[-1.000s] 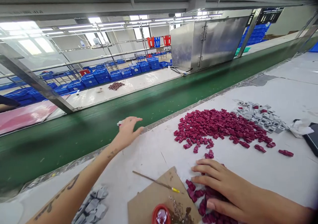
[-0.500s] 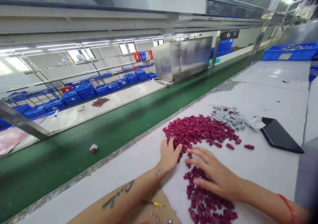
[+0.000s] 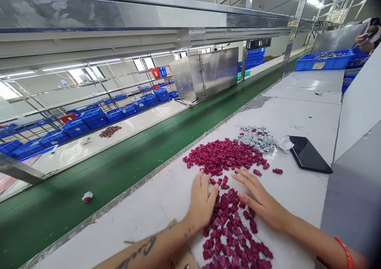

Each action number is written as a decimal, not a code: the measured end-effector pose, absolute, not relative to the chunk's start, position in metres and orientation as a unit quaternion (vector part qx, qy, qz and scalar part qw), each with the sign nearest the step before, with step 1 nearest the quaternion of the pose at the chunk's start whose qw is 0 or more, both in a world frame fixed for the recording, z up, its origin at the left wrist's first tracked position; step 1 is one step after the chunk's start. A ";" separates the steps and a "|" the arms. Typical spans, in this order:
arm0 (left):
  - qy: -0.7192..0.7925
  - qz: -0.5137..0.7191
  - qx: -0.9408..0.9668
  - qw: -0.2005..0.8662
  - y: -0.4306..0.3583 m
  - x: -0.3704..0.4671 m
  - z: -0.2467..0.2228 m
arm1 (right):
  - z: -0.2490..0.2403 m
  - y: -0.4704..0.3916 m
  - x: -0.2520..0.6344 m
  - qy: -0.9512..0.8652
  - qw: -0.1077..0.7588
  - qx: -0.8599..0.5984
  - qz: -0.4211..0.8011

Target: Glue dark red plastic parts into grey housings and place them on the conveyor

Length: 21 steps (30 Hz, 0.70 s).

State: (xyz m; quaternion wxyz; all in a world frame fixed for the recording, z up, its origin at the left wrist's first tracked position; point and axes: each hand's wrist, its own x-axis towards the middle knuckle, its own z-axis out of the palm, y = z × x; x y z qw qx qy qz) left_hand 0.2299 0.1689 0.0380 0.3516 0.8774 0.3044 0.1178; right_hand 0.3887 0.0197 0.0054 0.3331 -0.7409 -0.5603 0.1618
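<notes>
Beside green conveyor belt (image 3: pixel 125 169): left hand (image 3: pixel 204 201), right hand (image 3: pixel 258 199), fingers flat and released on two heaps of red parts (image 3: pixel 229 229); one grey heap (image 3: pixel 257 138), one black tablet (image 3: pixel 308 155) beyond.

Small magenta plastic pieces (image 3: pixel 229 221) lie heaped loosely on the white worktable.

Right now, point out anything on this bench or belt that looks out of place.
One small white and red piece lies alone on the green conveyor belt, away from the piles of dark red plastic parts on the white table.
</notes>
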 end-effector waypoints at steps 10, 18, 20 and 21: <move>0.178 0.125 0.920 0.327 0.172 0.234 0.031 | 0.007 0.018 0.359 -0.583 0.340 -0.705 0.219; 0.165 0.144 0.928 0.301 0.186 0.243 0.037 | 0.004 0.009 0.396 -0.478 0.360 -0.783 0.168; 0.158 0.144 0.930 0.299 0.190 0.256 0.033 | 0.003 0.022 0.395 -0.491 0.343 -0.781 0.175; 0.148 0.142 0.932 0.301 0.190 0.259 0.031 | 0.003 0.026 0.392 -0.500 0.336 -0.777 0.182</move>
